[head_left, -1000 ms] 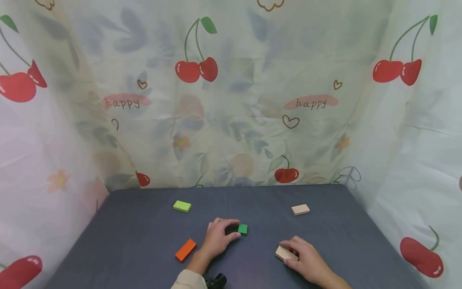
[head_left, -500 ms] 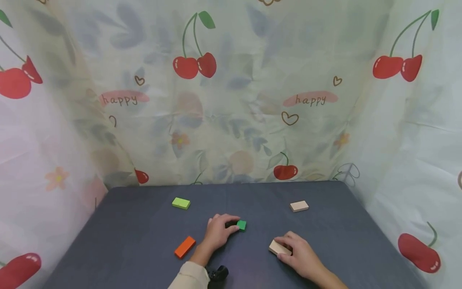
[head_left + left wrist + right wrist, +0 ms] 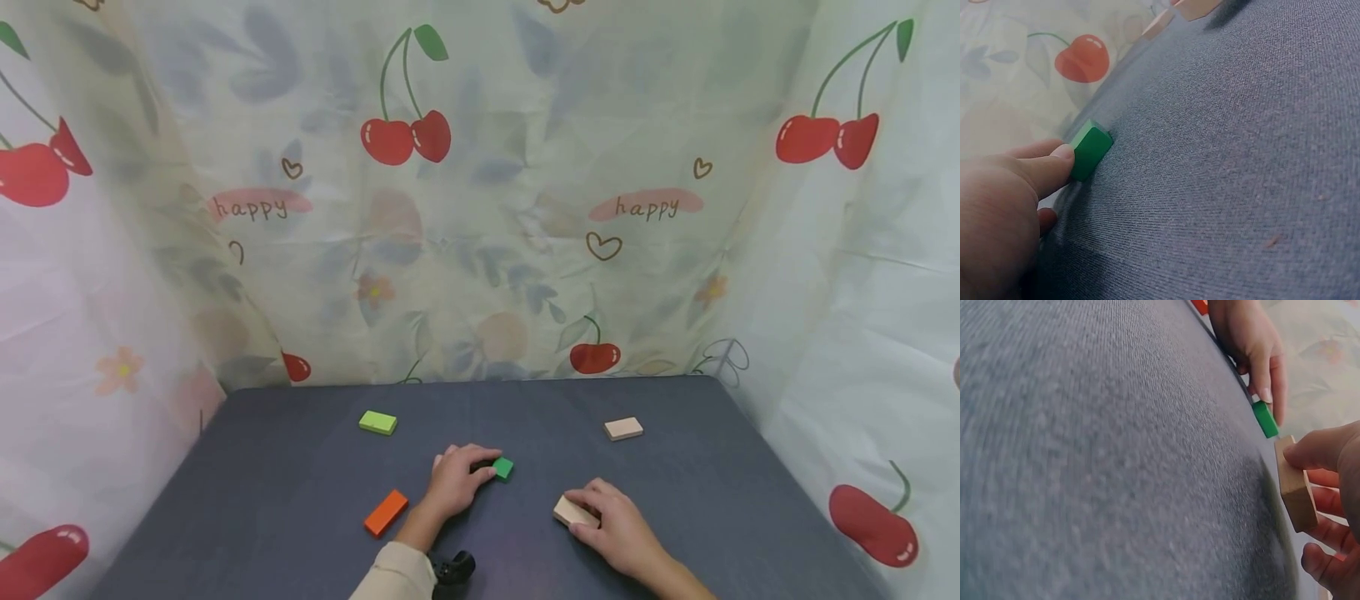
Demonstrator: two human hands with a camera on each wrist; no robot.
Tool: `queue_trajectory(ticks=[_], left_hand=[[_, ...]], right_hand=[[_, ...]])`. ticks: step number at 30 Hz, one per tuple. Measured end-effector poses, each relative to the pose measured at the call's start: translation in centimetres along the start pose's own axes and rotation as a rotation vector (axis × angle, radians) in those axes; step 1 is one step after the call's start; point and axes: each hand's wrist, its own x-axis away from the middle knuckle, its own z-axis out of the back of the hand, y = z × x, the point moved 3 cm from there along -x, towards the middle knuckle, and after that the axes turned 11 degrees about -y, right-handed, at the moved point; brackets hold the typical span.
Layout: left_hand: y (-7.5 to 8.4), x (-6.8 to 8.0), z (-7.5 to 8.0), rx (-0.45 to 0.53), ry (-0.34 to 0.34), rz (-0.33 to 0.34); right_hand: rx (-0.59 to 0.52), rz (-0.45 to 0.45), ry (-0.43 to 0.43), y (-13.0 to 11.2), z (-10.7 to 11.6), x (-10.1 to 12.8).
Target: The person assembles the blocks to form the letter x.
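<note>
Near the middle of the table, my left hand [image 3: 453,482] pinches a small green block [image 3: 503,468] between thumb and fingers. The left wrist view shows the thumb on one end of that green block [image 3: 1092,150], which is close over the cloth. To the right, my right hand [image 3: 617,523] grips a plain light wooden block [image 3: 576,512], thumb on the near side and fingers on the far side. In the right wrist view this wooden block [image 3: 1295,484] is tilted, with a dark shadow on the cloth beside it. A gap separates the two held blocks.
An orange block [image 3: 386,513] lies left of my left forearm. Farther back are a lime-green block [image 3: 378,422] on the left and a pale wooden block [image 3: 623,428] on the right. A patterned curtain [image 3: 480,208] encloses the dark table [image 3: 285,467] at the back and sides.
My right hand has moved left with the wooden block, nearer the green one. The green block has turned slightly in my left hand, which stays about where it was. The head view shifted slightly.
</note>
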Motion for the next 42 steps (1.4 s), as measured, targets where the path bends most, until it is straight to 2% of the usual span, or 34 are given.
queue_trajectory(ticks=[9,16,42], left_hand=[[0.1,-0.1,0.1,-0.005,-0.013,-0.005],[0.1,-0.2,0.1,-0.023,-0.026,0.006],[0.4,-0.1,0.0,-0.029,-0.026,0.023]], right_hand=[[0.007,-0.023,0.040,-0.7,-0.7,-0.6],[-0.007,-0.008,0.075,-1.3,-1.2,-1.2],[-0.081,-0.030,0.104,-1.7,-2.6,-3.3]])
